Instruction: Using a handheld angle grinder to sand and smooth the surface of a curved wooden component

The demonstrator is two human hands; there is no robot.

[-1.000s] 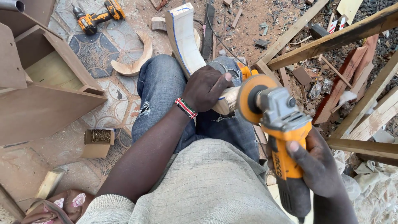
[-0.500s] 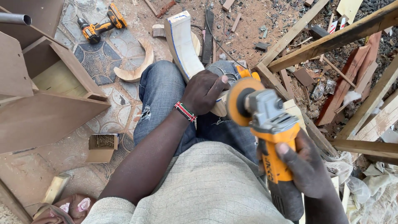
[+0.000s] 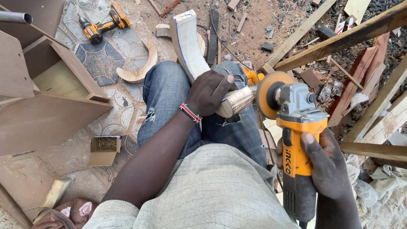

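Observation:
My left hand (image 3: 211,91) presses a curved piece of pale wood (image 3: 190,44) down on my knees; the piece runs from the ground up across my jeans, its cut end (image 3: 237,101) pointing right. My right hand (image 3: 327,166) grips the body of a yellow and grey angle grinder (image 3: 296,127). Its tan sanding disc (image 3: 267,94) stands just beside the cut end of the wood; whether they touch I cannot tell. A beaded bracelet (image 3: 190,113) circles my left wrist.
A yellow cordless drill (image 3: 104,23) lies on the patterned floor at the top left, near a second curved wood piece (image 3: 137,72). Brown board cabinets (image 3: 46,101) stand at the left, beside a small box of nails (image 3: 104,149). Timber beams and offcuts (image 3: 339,40) crowd the right.
The grinder has swung so its disc faces left toward the wood's cut end. My left hand has stayed on the curved piece, with little shift.

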